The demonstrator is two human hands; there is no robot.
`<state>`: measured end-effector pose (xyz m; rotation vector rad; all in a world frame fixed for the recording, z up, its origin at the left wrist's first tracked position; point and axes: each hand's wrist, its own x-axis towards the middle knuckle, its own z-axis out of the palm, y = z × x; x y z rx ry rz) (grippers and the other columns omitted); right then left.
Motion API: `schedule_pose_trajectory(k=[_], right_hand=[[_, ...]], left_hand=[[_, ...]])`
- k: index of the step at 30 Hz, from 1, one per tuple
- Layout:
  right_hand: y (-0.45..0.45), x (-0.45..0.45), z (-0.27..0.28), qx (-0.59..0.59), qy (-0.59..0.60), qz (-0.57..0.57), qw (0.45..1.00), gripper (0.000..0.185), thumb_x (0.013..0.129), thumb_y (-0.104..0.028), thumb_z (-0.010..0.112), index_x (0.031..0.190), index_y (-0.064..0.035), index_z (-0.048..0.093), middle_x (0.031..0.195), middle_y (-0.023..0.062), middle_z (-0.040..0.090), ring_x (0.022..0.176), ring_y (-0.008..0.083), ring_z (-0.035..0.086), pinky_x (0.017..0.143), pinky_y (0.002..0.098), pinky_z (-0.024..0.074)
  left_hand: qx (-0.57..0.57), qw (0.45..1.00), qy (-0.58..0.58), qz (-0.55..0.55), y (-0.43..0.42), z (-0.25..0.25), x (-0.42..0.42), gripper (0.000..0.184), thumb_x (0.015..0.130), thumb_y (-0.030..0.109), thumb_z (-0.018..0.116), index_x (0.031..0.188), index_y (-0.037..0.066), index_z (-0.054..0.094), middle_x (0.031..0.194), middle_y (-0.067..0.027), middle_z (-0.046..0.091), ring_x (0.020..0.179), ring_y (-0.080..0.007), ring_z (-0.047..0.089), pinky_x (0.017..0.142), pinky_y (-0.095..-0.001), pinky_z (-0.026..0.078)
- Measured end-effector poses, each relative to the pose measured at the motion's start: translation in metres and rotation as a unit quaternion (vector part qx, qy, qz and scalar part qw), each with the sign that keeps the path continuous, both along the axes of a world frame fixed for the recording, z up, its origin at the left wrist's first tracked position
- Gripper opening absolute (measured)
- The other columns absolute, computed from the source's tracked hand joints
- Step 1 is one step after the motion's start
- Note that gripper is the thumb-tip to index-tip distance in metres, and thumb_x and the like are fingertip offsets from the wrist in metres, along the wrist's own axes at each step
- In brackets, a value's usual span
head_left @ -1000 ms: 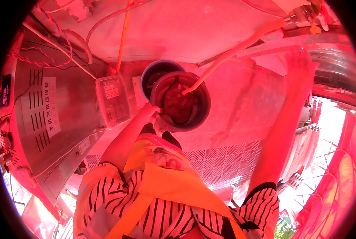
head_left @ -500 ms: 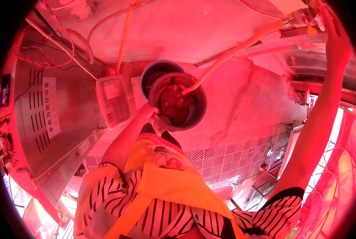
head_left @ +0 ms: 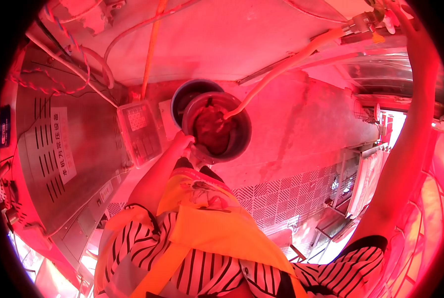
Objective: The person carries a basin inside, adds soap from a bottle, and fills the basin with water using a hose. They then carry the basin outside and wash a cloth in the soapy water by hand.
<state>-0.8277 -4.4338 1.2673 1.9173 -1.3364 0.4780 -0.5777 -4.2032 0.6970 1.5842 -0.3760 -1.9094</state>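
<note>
My left hand [head_left: 183, 142] is closed on the near-left rim of a round bucket [head_left: 245, 134]. The bucket holds a dark reddish mass [head_left: 213, 130], whose kind I cannot make out under the red light. High at the right, my right hand [head_left: 416, 34] is at a metal tap [head_left: 363, 23], fingers around its handle, partly cut off by the view's edge. From the tap a hose [head_left: 281, 64] runs down, its end inside the bucket. A second bucket [head_left: 182, 92] stands behind, partly covered by the first.
To the left stands a metal machine [head_left: 88, 149] with vent slots and a printed label. Beside it is a keypad scale display [head_left: 138, 131] under a clear cover. Cables and a thin orange hose [head_left: 152, 54] hang at the back. A patterned floor mat [head_left: 281, 198] lies to the right.
The view has shifted slightly, so the buckets and tap appear a little further left. Both hands stay where they were, the left on the bucket rim and the right at the tap.
</note>
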Motion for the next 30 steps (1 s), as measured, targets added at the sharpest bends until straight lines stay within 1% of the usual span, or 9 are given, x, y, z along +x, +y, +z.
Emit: schedule_pose_trajectory(k=[3,9,11,15,19,23,28,29,30], right_hand=[[0.021,0.048,0.007,0.041,-0.019,-0.039,0.998,0.032,0.069,-0.026,0.065,0.086,-0.0019,0.052,0.068,0.0141,0.052,0.059,0.0197,0.055,0.057,0.0306,0.0430],[-0.016,0.026,0.002,-0.151,0.151,0.111,0.971,0.031,0.068,-0.024,0.066,0.084,-0.0012,0.052,0.060,0.0105,0.051,0.053,0.0185,0.052,0.051,0.0296,0.0406],[-0.003,0.022,0.006,0.031,-0.017,0.122,0.992,0.030,0.072,-0.025,0.065,0.089,-0.0024,0.054,0.062,0.0083,0.052,0.055,0.0147,0.052,0.050,0.0273,0.0403],[0.013,-0.005,-0.039,0.095,-0.290,0.186,0.934,0.028,0.075,-0.023,0.064,0.090,-0.0016,0.054,0.061,0.0076,0.053,0.054,0.0143,0.052,0.049,0.0263,0.0414],[0.075,-0.078,-0.155,0.212,-0.531,0.127,0.811,0.026,0.077,-0.022,0.063,0.090,-0.0008,0.055,0.061,0.0070,0.054,0.052,0.0140,0.053,0.047,0.0254,0.0425],[0.232,-0.142,-0.322,0.321,-0.734,-0.085,0.592,0.024,0.080,-0.021,0.062,0.090,-0.0001,0.056,0.061,0.0063,0.055,0.051,0.0136,0.054,0.046,0.0244,0.0436],[0.544,-0.175,-0.461,0.304,-0.808,-0.402,0.306,0.022,0.083,-0.019,0.061,0.090,0.0009,0.057,0.060,0.0055,0.056,0.049,0.0132,0.054,0.044,0.0232,0.0449],[0.608,-0.175,-0.499,0.277,-0.821,-0.437,0.243,0.024,0.081,-0.025,0.064,0.082,-0.0013,0.059,0.060,0.0065,0.057,0.047,0.0147,0.055,0.043,0.0244,0.0441],[0.645,-0.162,-0.509,0.311,-0.783,-0.487,0.231,0.027,0.080,-0.029,0.064,0.079,-0.0021,0.059,0.060,0.0071,0.058,0.048,0.0154,0.056,0.042,0.0257,0.0441]], left_hand=[[-0.011,1.000,-0.006,-0.008,-0.002,-0.009,0.001,0.031,0.059,0.003,0.060,0.089,0.004,0.055,0.064,-0.0070,0.055,0.051,-0.0201,0.054,0.040,-0.0332,0.044],[-0.013,0.999,-0.032,-0.021,-0.004,-0.003,0.002,0.029,0.057,0.005,0.062,0.085,0.002,0.055,0.062,-0.0073,0.054,0.050,-0.0202,0.053,0.040,-0.0337,0.044],[0.000,0.999,-0.038,-0.036,-0.007,-0.004,-0.002,0.026,0.057,0.006,0.062,0.081,0.001,0.054,0.060,-0.0071,0.053,0.048,-0.0200,0.052,0.041,-0.0340,0.045],[0.007,0.988,-0.060,-0.142,-0.007,-0.018,-0.007,0.018,0.059,0.011,0.063,0.070,-0.001,0.054,0.059,-0.0076,0.052,0.047,-0.0186,0.051,0.041,-0.0327,0.045],[0.026,0.965,-0.076,-0.248,-0.015,-0.017,-0.026,0.018,0.061,0.011,0.062,0.072,0.000,0.055,0.060,-0.0073,0.053,0.046,-0.0171,0.052,0.039,-0.0298,0.045],[0.009,0.977,-0.035,-0.210,-0.017,-0.006,-0.043,0.021,0.062,0.008,0.061,0.080,0.000,0.054,0.059,-0.0066,0.053,0.047,-0.0180,0.053,0.036,-0.0308,0.044],[0.015,0.960,-0.045,-0.277,-0.033,-0.016,-0.066,0.019,0.062,0.005,0.061,0.079,0.001,0.054,0.059,-0.0056,0.052,0.048,-0.0177,0.054,0.038,-0.0307,0.045],[0.018,0.961,-0.040,-0.274,-0.037,-0.014,-0.079,0.015,0.063,0.003,0.060,0.076,0.001,0.053,0.061,-0.0065,0.052,0.050,-0.0196,0.054,0.040,-0.0324,0.046],[0.021,0.959,-0.033,-0.279,-0.038,-0.018,-0.085,0.011,0.064,0.002,0.059,0.073,0.001,0.052,0.063,-0.0074,0.053,0.051,-0.0215,0.055,0.042,-0.0341,0.047]])
